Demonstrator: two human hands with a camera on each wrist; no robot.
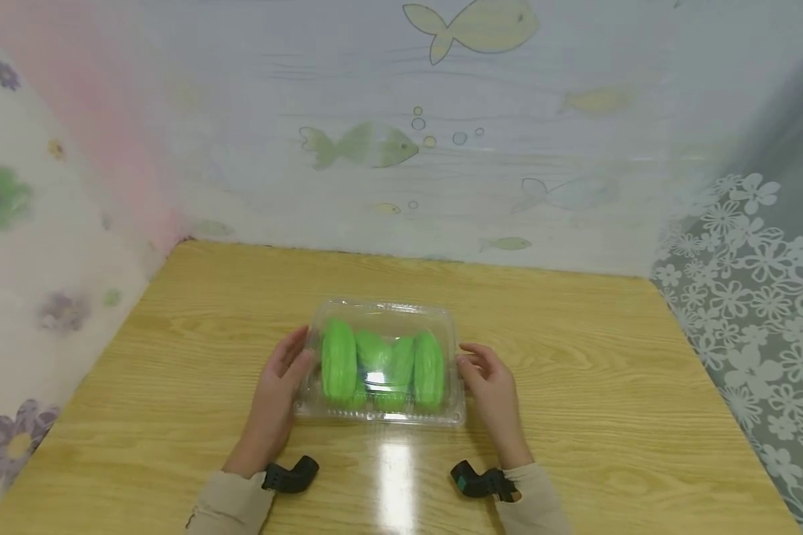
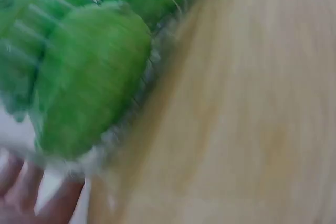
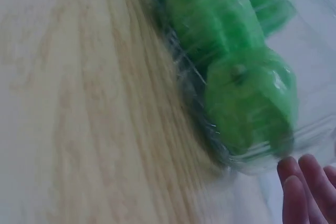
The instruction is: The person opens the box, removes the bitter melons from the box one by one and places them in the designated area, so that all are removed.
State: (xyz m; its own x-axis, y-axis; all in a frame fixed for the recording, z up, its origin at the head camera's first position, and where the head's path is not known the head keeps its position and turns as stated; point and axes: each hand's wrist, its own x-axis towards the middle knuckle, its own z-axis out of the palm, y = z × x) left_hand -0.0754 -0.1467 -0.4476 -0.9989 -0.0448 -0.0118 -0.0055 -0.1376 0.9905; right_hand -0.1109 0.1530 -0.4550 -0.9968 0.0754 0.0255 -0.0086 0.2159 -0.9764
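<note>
A clear plastic clamshell box (image 1: 388, 308), its lid down, lies between my two hands at the middle of the table. Inside are several bright green, ribbed, fruit-shaped pieces (image 1: 339, 362), also visible through the plastic as green pieces (image 2: 97, 72) in the left wrist view and a green piece (image 3: 249, 103) in the right wrist view. My left hand (image 1: 274, 390) holds the box's left end, thumb nearer me. At the opposite end, my right hand (image 1: 495, 397) holds the edge between thumb and fingers. Both wrist views are blurred; how far the fingers reach underneath is hidden.
The wood-grain table (image 1: 616, 416) spreads around the box. A wall with painted fish (image 1: 375, 145) borders its far edge, a flower-patterned wall (image 1: 60, 312) its left. White floral lace (image 1: 752, 297) hangs along the right. Each wrist bears a black camera mount (image 1: 294, 475).
</note>
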